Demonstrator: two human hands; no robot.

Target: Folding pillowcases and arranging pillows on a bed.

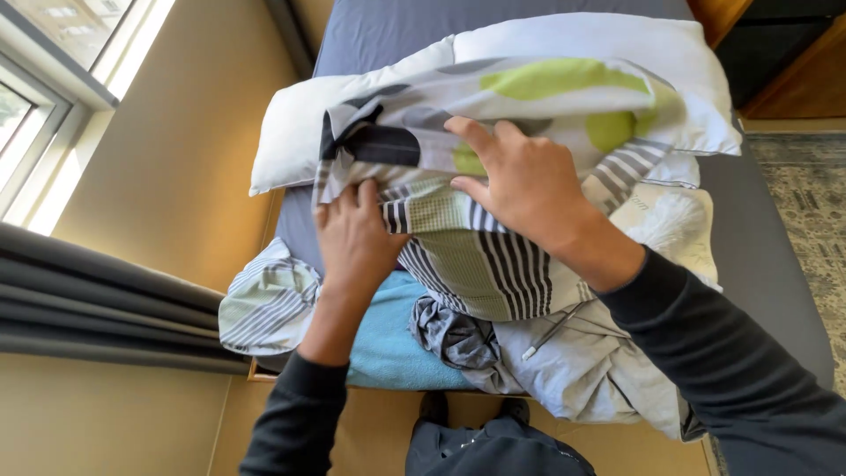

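Note:
A white pillow (291, 132) lies across the bed, partly inside a patterned pillowcase (546, 88) with green blobs, grey patches and black stripes. My left hand (357, 234) pinches the case's open striped edge at its lower left. Flat on top of the case presses my right hand (520, 181), fingers spread towards the pillow. The pillow's left end and far right corner stick out bare.
The bed has a dark grey sheet (775, 256). A turquoise towel (392, 339), a crumpled grey cloth (454, 339), pale grey fabric (599, 370) and another striped case (269, 300) lie at the near edge. Wall, window and grey curtain (97, 308) on the left; rug on the right.

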